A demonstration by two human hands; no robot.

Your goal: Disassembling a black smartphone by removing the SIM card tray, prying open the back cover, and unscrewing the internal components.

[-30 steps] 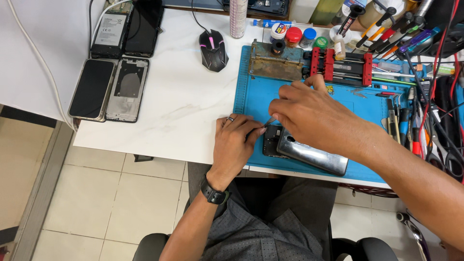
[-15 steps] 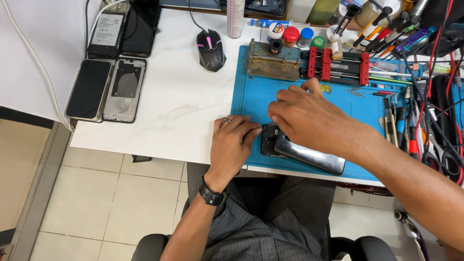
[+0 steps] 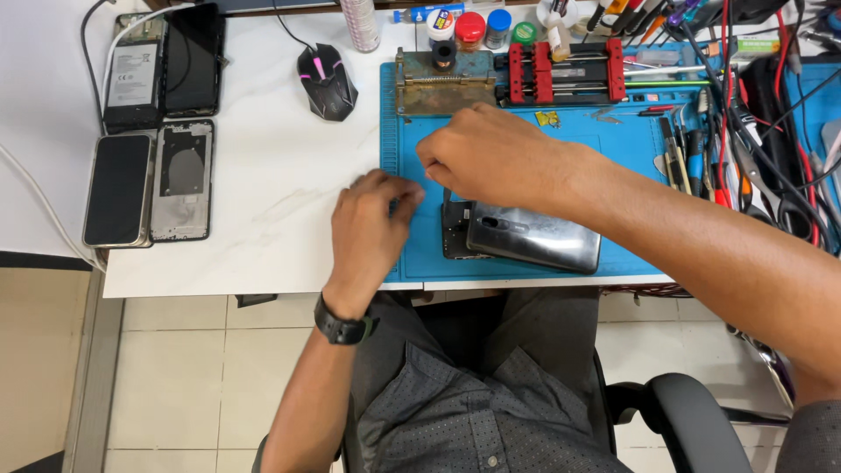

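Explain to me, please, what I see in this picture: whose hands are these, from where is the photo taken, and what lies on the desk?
There is no machine here. A seated person works with two bare hands, and a camera worn on their head looks down at the desk.

The left hand, with a black watch on its wrist, rests at the edge of a blue work mat. The right hand reaches across above a dark phone lying on the mat. Whether either hand grips something small cannot be seen.

At the back of the mat stand a red clamp fixture and a metal holder. Hand tools and cables lie to the right. On the white table are a computer mouse and four more phones and phone parts.
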